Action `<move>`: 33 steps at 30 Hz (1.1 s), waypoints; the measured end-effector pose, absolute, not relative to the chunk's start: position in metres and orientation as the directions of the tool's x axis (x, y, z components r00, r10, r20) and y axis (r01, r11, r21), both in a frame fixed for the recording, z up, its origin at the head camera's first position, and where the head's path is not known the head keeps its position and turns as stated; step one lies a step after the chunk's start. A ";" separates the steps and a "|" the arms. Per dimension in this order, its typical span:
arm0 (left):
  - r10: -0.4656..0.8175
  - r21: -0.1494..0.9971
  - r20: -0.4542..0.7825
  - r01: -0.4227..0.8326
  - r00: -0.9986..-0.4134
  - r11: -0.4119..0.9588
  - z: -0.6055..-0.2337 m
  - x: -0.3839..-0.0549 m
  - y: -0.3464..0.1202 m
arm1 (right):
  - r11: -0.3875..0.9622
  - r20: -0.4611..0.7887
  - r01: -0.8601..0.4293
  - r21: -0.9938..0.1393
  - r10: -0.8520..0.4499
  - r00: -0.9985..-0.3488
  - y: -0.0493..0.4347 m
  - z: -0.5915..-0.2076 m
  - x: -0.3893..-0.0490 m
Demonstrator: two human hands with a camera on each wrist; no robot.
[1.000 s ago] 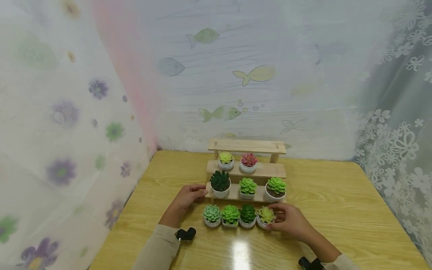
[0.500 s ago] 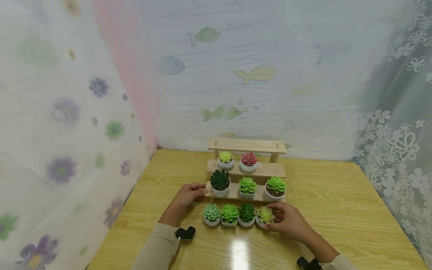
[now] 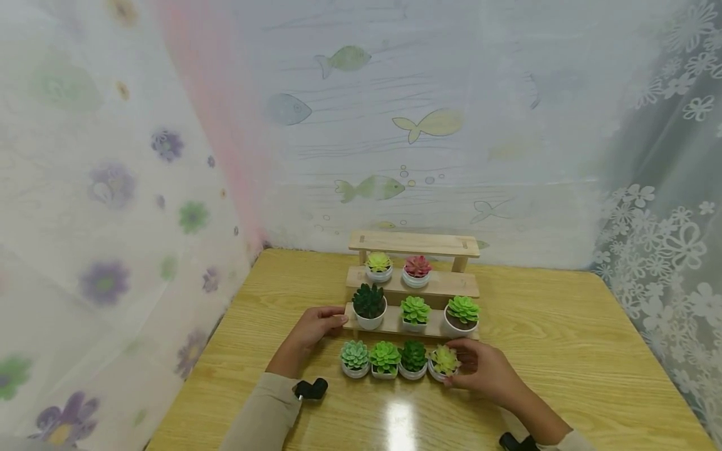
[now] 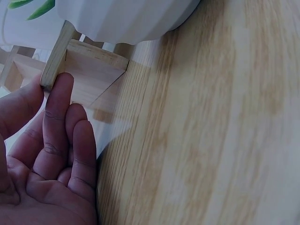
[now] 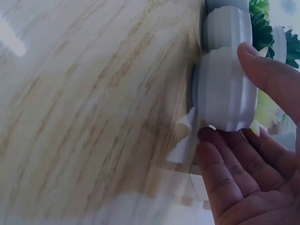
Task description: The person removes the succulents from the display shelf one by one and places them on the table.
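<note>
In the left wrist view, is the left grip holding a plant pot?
No, the left grip pinches the end of the wooden shelf board.

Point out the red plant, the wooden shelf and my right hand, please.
Red plant [image 3: 417, 267]: head view, on its leaves.
Wooden shelf [image 3: 414, 242]: head view, on the bare top board.
Right hand [image 3: 486, 374]: head view, on the back of the hand.

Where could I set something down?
Right of the tiered pale wooden shelf, the yellow wood-grain table is bare; so is the shelf's top board. Crowded: between left hand and right hand, where four white-potted succulents line up.
</note>
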State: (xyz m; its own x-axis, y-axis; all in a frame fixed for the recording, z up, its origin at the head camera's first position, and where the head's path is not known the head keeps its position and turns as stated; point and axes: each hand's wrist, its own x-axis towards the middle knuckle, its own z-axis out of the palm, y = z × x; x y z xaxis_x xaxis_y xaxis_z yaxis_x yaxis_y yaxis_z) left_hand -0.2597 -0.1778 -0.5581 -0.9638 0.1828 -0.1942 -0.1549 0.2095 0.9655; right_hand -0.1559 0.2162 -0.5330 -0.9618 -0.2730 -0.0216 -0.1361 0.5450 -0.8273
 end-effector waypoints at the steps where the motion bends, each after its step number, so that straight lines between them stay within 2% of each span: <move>1: 0.181 0.965 -0.196 -0.157 -0.964 0.208 -0.558 -0.260 -0.178 | 0.543 -0.024 -0.134 -0.829 -0.273 -0.962 0.217 -0.532 -0.155; 15: 0.174 0.968 -0.189 -0.153 -0.967 0.200 -0.560 -0.260 -0.176 | 0.594 0.040 -0.201 -0.779 -0.273 -0.961 0.221 -0.520 -0.147; 24: 0.183 0.967 -0.183 -0.143 -0.966 0.213 -0.565 -0.262 -0.177 | 0.669 0.108 -0.254 -0.698 -0.252 -0.962 0.222 -0.506 -0.138; 33: 0.178 0.964 -0.200 -0.160 -0.964 0.212 -0.562 -0.262 -0.177 | 0.652 0.229 -0.376 -0.658 -0.303 -0.925 0.218 -0.479 -0.133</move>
